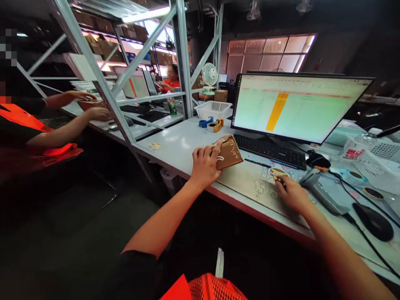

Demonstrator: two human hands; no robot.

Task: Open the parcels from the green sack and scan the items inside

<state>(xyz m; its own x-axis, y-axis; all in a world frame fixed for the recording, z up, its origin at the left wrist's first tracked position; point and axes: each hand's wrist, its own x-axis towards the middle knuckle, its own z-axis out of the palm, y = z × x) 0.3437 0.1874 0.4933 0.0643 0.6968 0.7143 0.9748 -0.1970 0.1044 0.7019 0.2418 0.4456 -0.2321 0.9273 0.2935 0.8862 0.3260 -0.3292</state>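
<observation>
My left hand (pixel 204 166) is wrapped round the near left end of a small brown box (pixel 231 155). The box has a shiny, wrinkled surface and a white mark on its side, and it is held at the table's front edge. To the right, my right hand (pixel 292 192) is closed just above the desk mat. A small dark object with a yellow tip shows at its fingertips; its kind cannot be made out. A grey handheld barcode scanner (pixel 325 193) lies right beside this hand. Between the hands, a thin dark pen-like stick (pixel 258 163) rests on the mat.
A monitor (pixel 300 108) stands behind a black keyboard (pixel 271 150). Tape dispensers (pixel 215 125) and a white basket (pixel 213 109) are farther back. A black mouse (pixel 373 221) and cables lie at right. Left of the metal frame (pixel 184 62), another person's hands (pixel 96 112) hold a brown item.
</observation>
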